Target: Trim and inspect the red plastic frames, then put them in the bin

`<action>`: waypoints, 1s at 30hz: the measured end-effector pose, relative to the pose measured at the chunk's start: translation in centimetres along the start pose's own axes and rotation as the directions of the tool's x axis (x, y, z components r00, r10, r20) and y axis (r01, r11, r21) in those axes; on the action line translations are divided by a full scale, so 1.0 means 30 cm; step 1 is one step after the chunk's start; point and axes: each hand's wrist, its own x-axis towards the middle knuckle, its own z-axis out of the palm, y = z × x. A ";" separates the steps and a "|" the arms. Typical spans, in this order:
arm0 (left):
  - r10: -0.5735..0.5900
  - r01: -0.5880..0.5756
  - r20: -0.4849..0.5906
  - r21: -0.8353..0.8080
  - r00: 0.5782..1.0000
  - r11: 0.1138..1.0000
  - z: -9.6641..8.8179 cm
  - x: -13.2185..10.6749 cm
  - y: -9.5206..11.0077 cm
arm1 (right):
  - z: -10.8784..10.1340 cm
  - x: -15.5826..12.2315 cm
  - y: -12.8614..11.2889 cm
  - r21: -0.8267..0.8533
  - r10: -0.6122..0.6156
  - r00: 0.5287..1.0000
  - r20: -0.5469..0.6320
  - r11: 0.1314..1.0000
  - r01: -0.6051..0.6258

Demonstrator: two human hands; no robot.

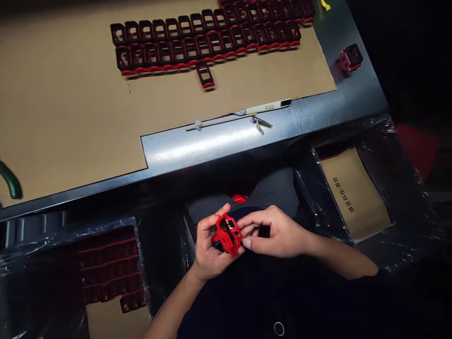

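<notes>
My left hand (212,249) cradles a small red frame-shaped part (228,234) with square cut-outs. The fingertips of my right hand (275,233) press against the part's right side from the other side. Behind my hands, a small red object (240,198) lies partly hidden on my lap. Rows of similar black-and-red frames (205,44) stand on a brown cardboard sheet (70,99) on the table, beyond reach of my fingers.
A steel table edge (212,146) runs across the view. On it lie a labelled marker (268,107), a small metal clip (261,124), a thin rod (219,122) and a single frame (351,58). Plastic-lined boxes (109,268) (355,193) stand on both sides of me.
</notes>
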 end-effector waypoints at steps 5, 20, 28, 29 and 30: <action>0.044 -0.044 0.038 -0.014 0.998 0.999 0.002 0.004 0.002 | -0.008 0.010 -0.024 -0.069 0.038 0.999 -0.014 0.997 -0.038; 0.088 -0.152 0.241 0.263 0.967 0.953 0.009 0.061 0.070 | -0.025 0.038 0.124 0.396 0.215 0.960 0.181 0.877 -0.271; 0.062 -0.148 0.273 0.306 0.960 0.940 0.006 0.065 0.097 | -0.007 0.057 0.168 0.552 0.265 0.937 0.226 0.758 -0.348; 0.064 -0.150 0.275 0.306 0.959 0.940 0.006 0.064 0.097 | -0.005 0.057 0.173 0.555 0.268 0.935 0.232 0.753 -0.353; 0.062 -0.149 0.275 0.309 0.960 0.939 0.004 0.064 0.097 | -0.004 0.057 0.177 0.555 0.270 0.933 0.238 0.751 -0.358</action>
